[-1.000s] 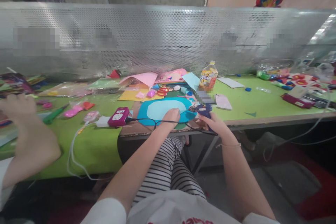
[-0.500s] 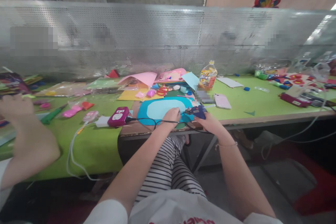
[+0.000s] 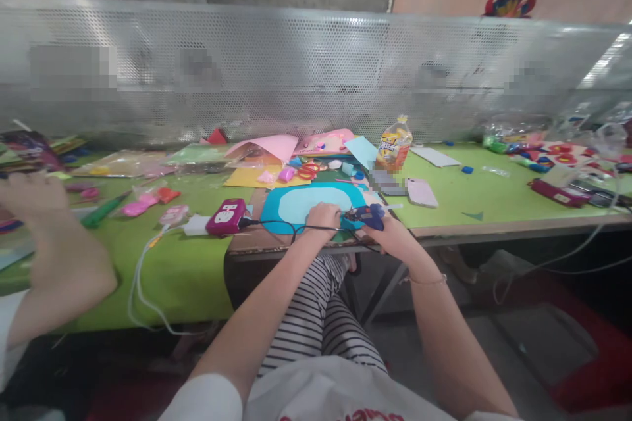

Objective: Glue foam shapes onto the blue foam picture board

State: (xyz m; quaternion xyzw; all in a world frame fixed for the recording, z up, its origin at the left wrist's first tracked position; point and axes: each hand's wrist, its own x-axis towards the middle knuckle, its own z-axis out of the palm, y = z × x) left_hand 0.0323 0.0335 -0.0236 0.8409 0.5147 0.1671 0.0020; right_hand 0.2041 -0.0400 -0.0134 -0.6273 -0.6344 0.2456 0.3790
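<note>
My right hand [image 3: 386, 235] grips a dark blue glue gun [image 3: 366, 215] whose nozzle points left, close to my left hand. My left hand [image 3: 323, 216] is curled, its fingers pressing on a blue foam sheet [image 3: 269, 218] with a paler blue oval [image 3: 306, 200] on top. The gun's black cord [image 3: 296, 229] runs along the table's near edge to a magenta power strip [image 3: 226, 216].
The green table [image 3: 459, 204] is littered with coloured foam scraps, red scissors [image 3: 307, 171], a drink bottle [image 3: 392, 145] and a pink phone [image 3: 421, 191]. Another person's arm and hand [image 3: 54, 243] rest at the left. A perforated metal screen [image 3: 296, 72] runs behind.
My right hand has brought the glue gun left toward my left hand, turning its nozzle toward the blue foam. My left hand stays on the sheet.
</note>
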